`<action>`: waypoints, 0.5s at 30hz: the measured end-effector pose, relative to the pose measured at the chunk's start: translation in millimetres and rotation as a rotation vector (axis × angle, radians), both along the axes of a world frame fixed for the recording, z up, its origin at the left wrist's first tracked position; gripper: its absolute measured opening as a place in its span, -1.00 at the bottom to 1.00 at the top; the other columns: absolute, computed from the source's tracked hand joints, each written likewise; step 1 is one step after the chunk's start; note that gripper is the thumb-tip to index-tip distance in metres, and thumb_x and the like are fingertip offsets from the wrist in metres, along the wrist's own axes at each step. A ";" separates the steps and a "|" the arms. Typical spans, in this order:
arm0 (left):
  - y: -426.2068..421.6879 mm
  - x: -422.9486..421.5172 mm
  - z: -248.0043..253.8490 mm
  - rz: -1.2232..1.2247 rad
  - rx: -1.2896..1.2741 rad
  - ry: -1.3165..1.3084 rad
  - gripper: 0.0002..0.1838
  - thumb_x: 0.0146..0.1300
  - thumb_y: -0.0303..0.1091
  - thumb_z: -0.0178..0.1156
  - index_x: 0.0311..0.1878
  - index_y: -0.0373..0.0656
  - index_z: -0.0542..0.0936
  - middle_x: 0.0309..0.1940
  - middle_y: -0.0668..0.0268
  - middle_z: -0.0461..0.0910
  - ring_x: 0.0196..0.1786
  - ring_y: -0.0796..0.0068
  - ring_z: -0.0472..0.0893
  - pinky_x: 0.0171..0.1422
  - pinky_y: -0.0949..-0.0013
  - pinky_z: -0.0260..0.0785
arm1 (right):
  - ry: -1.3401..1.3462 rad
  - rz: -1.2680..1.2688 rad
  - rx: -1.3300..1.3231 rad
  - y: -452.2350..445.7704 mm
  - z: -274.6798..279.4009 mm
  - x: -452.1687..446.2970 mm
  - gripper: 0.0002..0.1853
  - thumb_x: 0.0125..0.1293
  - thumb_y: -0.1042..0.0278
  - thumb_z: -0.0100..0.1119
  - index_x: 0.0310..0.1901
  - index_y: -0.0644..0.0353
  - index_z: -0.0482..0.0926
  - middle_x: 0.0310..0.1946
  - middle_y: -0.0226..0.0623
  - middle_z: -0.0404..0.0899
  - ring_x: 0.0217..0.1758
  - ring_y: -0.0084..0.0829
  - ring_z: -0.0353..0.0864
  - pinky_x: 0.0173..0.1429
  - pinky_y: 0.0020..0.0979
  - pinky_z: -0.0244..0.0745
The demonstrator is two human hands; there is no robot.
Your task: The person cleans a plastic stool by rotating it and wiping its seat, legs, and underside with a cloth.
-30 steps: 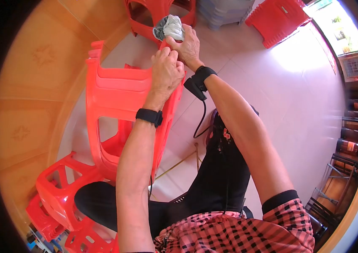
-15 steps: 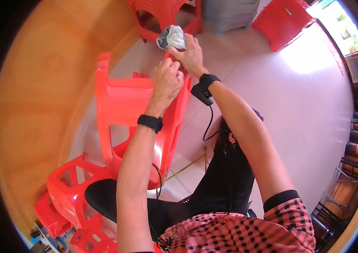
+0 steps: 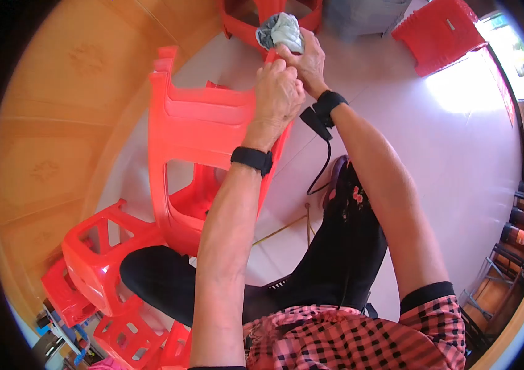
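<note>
A red plastic stool is tipped over in front of me, its legs pointing away. My left hand is closed around its right-hand leg near the end. Just beyond, my right hand grips a grey-and-white cloth at the tip of that same leg. The fingers of both hands almost touch. Part of the leg is hidden under them. Each wrist wears a black strap, and a cable hangs from the device on the right one.
More red stools stand at lower left beside my knee. Another red stool is at the top, near a grey stack. Stacked red stools sit at upper right. A wooden panel curves along the left; dark bottles line the right.
The view has swung left. Both hands and the tipped stool now appear higher and farther right in view. Each hand keeps its hold on the leg and the cloth.
</note>
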State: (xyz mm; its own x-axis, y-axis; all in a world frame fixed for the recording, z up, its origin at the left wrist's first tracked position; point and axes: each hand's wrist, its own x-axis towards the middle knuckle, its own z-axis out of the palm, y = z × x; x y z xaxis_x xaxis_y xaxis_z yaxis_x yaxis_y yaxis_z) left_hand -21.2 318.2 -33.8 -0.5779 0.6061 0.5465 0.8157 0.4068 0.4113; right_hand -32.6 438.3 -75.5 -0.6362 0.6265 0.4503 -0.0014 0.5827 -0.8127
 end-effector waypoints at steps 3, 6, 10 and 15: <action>-4.7 -1.8 -0.8 0.001 -0.016 0.008 -0.90 0.01 -0.46 0.03 -0.55 -0.26 0.43 -0.45 0.10 0.42 -0.27 0.04 0.46 -0.14 0.03 0.28 | 0.031 0.002 0.017 -0.8 -0.8 -7.0 -0.35 -0.08 0.00 0.31 0.05 0.18 0.44 -0.09 0.00 0.49 -0.05 0.01 0.52 0.05 -0.13 0.44; -13.3 -4.0 3.3 -0.004 -0.055 -0.005 -0.93 0.00 -0.47 0.03 -0.52 -0.26 0.44 -0.44 0.10 0.41 -0.27 0.03 0.46 -0.14 0.03 0.28 | -0.012 0.008 -0.028 -8.2 -0.8 -8.6 -0.33 -0.09 -0.03 0.34 0.06 0.15 0.44 -0.10 -0.01 0.49 -0.03 0.00 0.52 0.05 -0.12 0.44; -17.1 -5.6 4.3 -0.071 -0.081 -0.052 -0.97 -0.02 -0.50 0.04 -0.48 -0.25 0.44 -0.41 0.08 0.41 -0.23 0.03 0.45 -0.10 0.01 0.29 | 0.009 -0.003 0.051 -4.2 -0.3 -7.1 -0.35 -0.05 0.00 0.32 0.05 0.18 0.42 -0.11 0.00 0.49 -0.04 0.00 0.51 0.03 -0.12 0.44; -32.0 -1.8 7.6 -0.116 -0.118 -0.032 -0.88 -0.04 -0.49 0.08 -0.37 -0.27 0.47 -0.32 0.08 0.40 -0.16 0.04 0.44 -0.04 0.04 0.31 | 0.025 -0.024 0.074 -9.0 -2.9 -9.2 -0.38 -0.04 0.03 0.32 0.04 0.18 0.42 -0.13 -0.02 0.50 -0.06 -0.02 0.52 0.02 -0.12 0.44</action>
